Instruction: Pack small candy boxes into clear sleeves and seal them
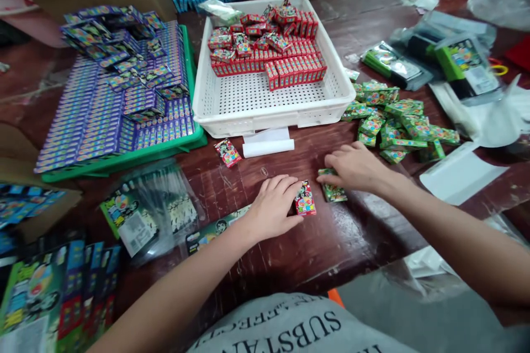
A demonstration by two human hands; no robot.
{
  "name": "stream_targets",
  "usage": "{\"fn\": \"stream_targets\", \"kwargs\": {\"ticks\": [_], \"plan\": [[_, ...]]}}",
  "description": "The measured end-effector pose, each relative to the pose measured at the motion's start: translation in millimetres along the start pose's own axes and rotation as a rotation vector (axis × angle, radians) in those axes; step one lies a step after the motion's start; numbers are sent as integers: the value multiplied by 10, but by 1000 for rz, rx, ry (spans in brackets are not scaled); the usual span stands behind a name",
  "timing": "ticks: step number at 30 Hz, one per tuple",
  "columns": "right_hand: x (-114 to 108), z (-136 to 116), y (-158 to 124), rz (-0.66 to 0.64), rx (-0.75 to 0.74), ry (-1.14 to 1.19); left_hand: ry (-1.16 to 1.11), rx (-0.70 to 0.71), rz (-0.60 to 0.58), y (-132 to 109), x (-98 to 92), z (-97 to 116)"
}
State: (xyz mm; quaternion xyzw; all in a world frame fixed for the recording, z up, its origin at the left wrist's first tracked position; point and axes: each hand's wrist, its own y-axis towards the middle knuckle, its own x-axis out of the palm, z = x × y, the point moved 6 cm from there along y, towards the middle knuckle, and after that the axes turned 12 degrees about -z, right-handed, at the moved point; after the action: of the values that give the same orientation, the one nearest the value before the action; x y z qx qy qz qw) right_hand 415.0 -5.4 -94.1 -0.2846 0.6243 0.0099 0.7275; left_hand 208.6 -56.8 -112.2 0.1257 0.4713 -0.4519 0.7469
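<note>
Two small boxes lie side by side, a narrow gap between them, on the tabletop (281, 265) on the near side of the white basket (232, 126): a red box (306, 199) and a green box (335, 193). The red box's long axis points roughly toward the basket. It lies immediately right of the left hand (275, 204), the nearer one, whose fingers reach its edge with the thumb apart; whether they grip it, I cannot tell. The right hand (348, 168) bends its fingers over the green box's far end, partly covering it; a firm hold cannot be made out.

Farther out, a loose red packet (227, 153) lies before the basket's front left. A heap of green boxes (393, 121) sits right of the basket; a green tray (124, 162) of purple boxes (91, 110) stands left of it.
</note>
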Motion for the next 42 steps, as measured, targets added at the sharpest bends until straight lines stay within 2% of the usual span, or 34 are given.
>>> {"fn": "stream_targets", "kwargs": {"ticks": [4, 7, 12, 15, 18, 20, 23, 25, 26, 28, 32, 35, 37, 40, 42], "plan": [[133, -129, -282, 119, -220, 211, -3, 3, 8, -5, -29, -14], [337, -137, -423, 89, -392, 382, -13, 4, 12, 5, -29, -22], [505, -322, -342, 176, -358, 478, -26, 9, 23, 42, -30, 8], [507, -497, -277, 216, -377, 488, -24, -14, 25, 40, -28, 1], [473, -541, -291, 214, -356, 427, -17, -29, 22, 22, -23, -15], [448, -464, -318, 208, -214, 322, -8, -48, 37, 9, -28, -25], [421, -224, -382, 210, 236, 221, 7, -92, 59, 2, -32, -22], [446, -140, -439, 174, 523, 255, 12, -110, 61, 6, -23, 4], [470, -154, -459, 148, 619, 293, 13, -117, 63, 9, -18, 21], [520, -297, -463, 103, 667, 397, 12, -135, 74, 10, -5, 53], [553, -656, -499, 64, 436, 560, 8, -154, 84, 3, 32, 76], [498, -609, -596, 72, 232, 630, -5, -134, 57, -14, 28, 58], [394, -514, -595, 121, 16, 564, -4, -105, 28, -64, -21, 36], [320, -497, -474, 158, -364, 445, 33, -131, 19, -295, -161, -61], [363, -556, -362, 154, -540, 489, 67, -200, 27, -569, -228, -168]]}}
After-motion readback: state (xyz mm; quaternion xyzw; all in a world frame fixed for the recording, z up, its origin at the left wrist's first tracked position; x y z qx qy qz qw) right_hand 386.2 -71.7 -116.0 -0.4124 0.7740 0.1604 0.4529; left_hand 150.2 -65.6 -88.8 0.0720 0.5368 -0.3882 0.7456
